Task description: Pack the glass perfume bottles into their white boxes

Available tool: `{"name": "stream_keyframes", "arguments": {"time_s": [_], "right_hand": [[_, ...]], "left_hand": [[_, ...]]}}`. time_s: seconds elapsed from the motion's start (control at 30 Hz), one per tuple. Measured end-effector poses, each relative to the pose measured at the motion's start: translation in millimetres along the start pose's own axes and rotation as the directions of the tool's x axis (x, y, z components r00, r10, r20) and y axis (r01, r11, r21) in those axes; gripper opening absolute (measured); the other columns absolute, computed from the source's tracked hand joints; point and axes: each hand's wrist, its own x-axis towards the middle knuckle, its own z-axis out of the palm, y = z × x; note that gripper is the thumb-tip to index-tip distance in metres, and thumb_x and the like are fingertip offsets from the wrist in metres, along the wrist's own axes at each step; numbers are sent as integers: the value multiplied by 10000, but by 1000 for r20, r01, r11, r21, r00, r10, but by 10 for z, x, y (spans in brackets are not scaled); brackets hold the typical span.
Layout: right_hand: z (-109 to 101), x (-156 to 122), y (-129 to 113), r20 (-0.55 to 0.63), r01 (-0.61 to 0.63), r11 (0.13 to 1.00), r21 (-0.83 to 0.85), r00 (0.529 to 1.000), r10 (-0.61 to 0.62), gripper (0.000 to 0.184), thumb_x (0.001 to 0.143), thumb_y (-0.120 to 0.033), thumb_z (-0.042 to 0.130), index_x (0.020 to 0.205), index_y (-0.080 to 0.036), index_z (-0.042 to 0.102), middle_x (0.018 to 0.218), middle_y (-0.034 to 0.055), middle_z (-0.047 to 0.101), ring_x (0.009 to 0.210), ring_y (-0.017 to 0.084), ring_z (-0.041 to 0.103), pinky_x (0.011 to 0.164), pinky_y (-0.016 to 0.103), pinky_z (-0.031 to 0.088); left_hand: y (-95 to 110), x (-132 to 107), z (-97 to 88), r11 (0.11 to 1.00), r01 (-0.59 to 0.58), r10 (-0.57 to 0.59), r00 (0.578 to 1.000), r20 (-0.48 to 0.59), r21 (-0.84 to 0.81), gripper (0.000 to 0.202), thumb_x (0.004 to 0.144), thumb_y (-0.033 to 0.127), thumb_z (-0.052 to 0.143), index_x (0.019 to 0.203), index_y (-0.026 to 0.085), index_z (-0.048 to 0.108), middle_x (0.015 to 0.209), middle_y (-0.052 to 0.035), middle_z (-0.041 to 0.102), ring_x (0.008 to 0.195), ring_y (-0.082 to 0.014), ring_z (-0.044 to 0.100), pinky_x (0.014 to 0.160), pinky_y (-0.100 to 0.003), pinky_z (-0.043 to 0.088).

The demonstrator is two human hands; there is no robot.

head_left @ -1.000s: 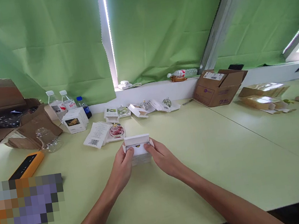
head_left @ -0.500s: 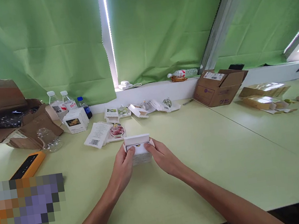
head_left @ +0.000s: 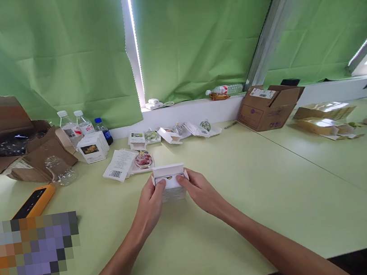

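A small white box [head_left: 170, 184] with its top flap raised stands on the pale green table [head_left: 247, 201], just ahead of me. My left hand [head_left: 151, 202] grips its left side, thumb on the front flap. My right hand [head_left: 200, 190] grips its right side the same way. Something yellow shows inside the box opening. Just behind the box sits a pink glass ornament [head_left: 143, 160] on a white card, next to a white sheet with a barcode [head_left: 119, 164].
Farther back lie three opened small boxes with clear ornaments [head_left: 177, 130], a closed white box [head_left: 92, 147], and bottles [head_left: 75, 124]. Torn brown cardboard [head_left: 17, 147] and an orange device [head_left: 33, 201] are at left. A cardboard box [head_left: 268, 106] and flat packets [head_left: 324, 120] are at right.
Almost nothing has moved; both hands stay on the white box, shifted very slightly away from me.
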Motion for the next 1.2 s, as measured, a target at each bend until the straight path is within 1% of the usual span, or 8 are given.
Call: {"name": "stream_keyframes", "arguments": {"time_s": [0.13,0.43,0.57,0.83,1.07,1.2], "right_hand": [[2,6,8,-1,-1,1000,10,1000,1,342,936,-401,411,1099,-188,624,962,35,650,850,195,559,727,287,428],[20,32,21,-10,12,999,29,1000,-12,328,932,-393,424,1095,-193,626,957,25,650,858,191,555,747,287,423],[9,31,17,-4,-4,999,39,1000,4,338,922,-409,438,1095,-188,627,955,33,650,859,195,556,736,286,425],[11,36,4,0,-23,998,57,1000,23,293,904,-384,471,1034,-181,637,909,28,647,820,182,553,713,277,417],[19,39,-1,-8,-23,997,73,1000,23,257,898,-368,471,968,-183,636,882,23,635,806,178,547,707,276,418],[20,32,3,-12,-19,998,52,1000,20,272,905,-377,466,995,-184,636,901,26,645,826,182,553,718,281,426]], "left_hand": [[-22,11,-2,1000,-26,26,1000,4,10,364,871,350,498,1151,148,612,998,-48,682,883,-193,588,748,-251,434],[-39,27,-7,999,-38,37,999,25,16,374,891,360,476,1177,147,590,1002,-50,667,865,-181,565,733,-245,423],[-43,42,-12,999,-30,29,999,17,36,370,896,359,472,1177,150,592,998,-44,666,863,-177,557,734,-239,415],[-26,26,-15,1000,-30,29,999,44,11,396,900,369,471,1220,157,565,1058,-52,656,901,-187,564,754,-248,423],[-2,17,-11,1000,-26,25,998,49,14,387,899,367,481,1207,151,569,1027,-46,660,903,-184,561,742,-239,422],[8,24,-25,1000,-20,19,999,50,24,368,898,366,481,1177,148,583,1008,-47,663,875,-180,562,741,-246,422]]}}
